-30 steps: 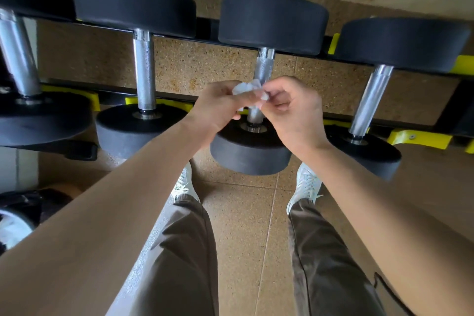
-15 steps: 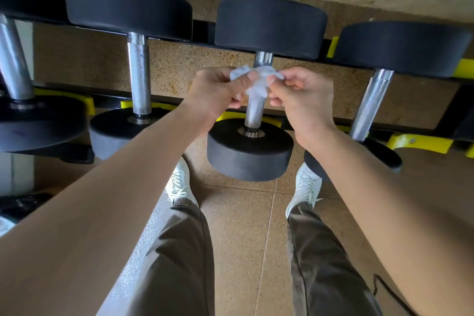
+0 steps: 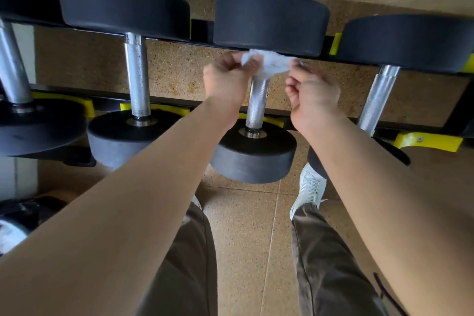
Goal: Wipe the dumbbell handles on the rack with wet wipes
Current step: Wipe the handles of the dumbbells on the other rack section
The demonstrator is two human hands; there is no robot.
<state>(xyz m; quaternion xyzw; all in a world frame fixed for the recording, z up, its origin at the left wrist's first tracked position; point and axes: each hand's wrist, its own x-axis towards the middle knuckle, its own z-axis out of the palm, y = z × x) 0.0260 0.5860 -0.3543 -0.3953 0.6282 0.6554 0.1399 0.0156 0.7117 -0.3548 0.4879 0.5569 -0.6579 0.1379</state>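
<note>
High on the handle (image 3: 256,100), left hand (image 3: 225,79) and right hand (image 3: 314,92) pinch the wet wipe (image 3: 269,63) by its ends — seemingly limp, light, easily torn.

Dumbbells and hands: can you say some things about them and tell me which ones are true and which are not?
1. The left hand and the right hand both pinch a white wipe round a metal handle. True.
2. The wipe sits at the near end of the handle. False: it sits at the far end, right under the far weight.
3. The round weights are red. False: they are black.
4. The person wears a white shoe. True.
</note>
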